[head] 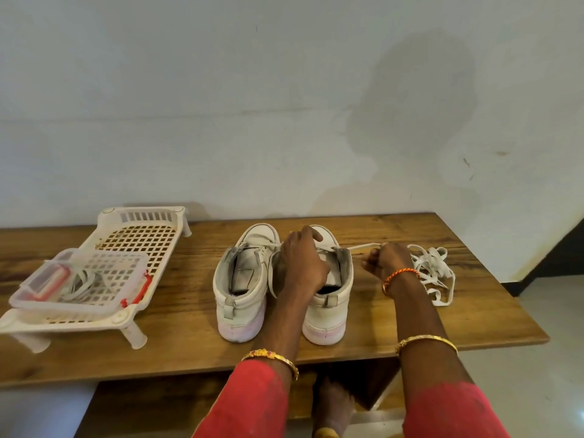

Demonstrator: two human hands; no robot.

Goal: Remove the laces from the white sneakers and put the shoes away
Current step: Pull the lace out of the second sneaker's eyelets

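Two white high-top sneakers are stood side by side on the wooden table, heels toward the viewer and toes toward the wall. The left sneaker is left untouched, its tongue area open. The right sneaker is steadied by the left hand, whose fingers are curled over the collar and tongue. A white lace is stretched from the upper eyelets of that shoe to the right hand, where it is pinched between curled fingers just right of the shoe. A loose pile of lace is spread on the table just beyond the right hand. At the far left of the table a white plastic rack is placed, and on it a clear lidded container is set, in which white cords can be seen.
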